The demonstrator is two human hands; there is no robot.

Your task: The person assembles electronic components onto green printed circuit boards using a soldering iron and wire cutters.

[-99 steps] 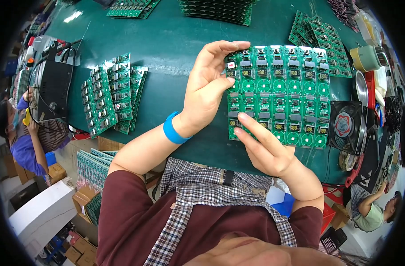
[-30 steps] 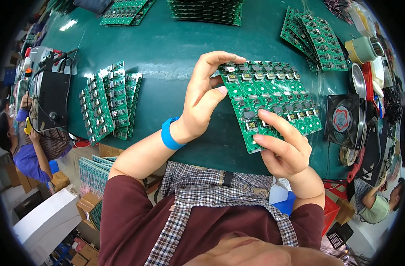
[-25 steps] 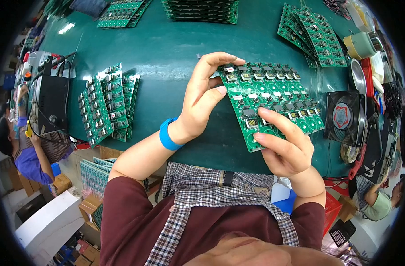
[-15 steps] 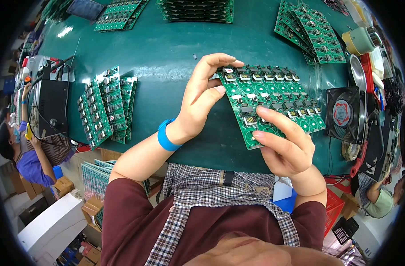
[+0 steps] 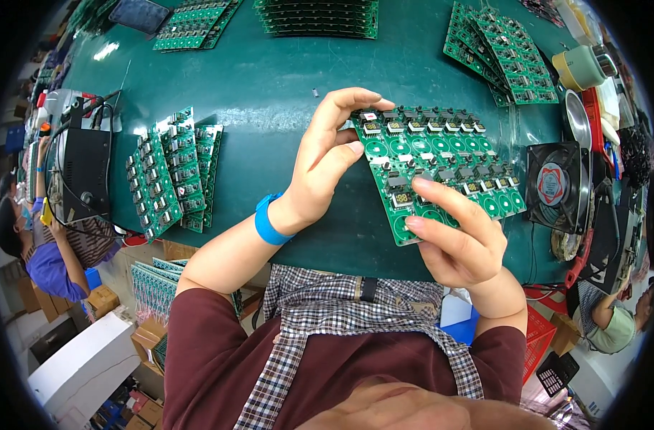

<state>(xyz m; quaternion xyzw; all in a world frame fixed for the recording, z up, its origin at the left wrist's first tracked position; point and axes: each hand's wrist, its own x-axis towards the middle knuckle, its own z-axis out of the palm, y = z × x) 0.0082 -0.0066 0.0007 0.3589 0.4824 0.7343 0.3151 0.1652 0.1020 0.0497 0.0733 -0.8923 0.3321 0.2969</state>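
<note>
A green circuit board panel (image 5: 441,159) is held tilted above the table. It carries rows of small digit displays, dark parts and round printed rings. My left hand (image 5: 325,161), a blue band on its wrist, grips the panel's far left corner between thumb and fingers. From the right, my right hand (image 5: 462,240) reaches over the near left part of the panel. Its index fingertip rests by a dark part and its thumb lies at the near edge, on either side of a digit display (image 5: 402,197). The other right fingers are curled, partly hidden.
Overlapping board panels (image 5: 155,175) lie at left beside a black box (image 5: 87,172) with cables. More panels (image 5: 513,57) lie far right, and a board stack (image 5: 320,18) stands at the back. A black fan (image 5: 556,186) and a green cup (image 5: 581,66) stand at right. A co-worker (image 5: 55,258) sits left.
My right fingertips have shifted slightly left on the panel. The panel's near left corner has dipped a little toward me; my left hand keeps its grip.
</note>
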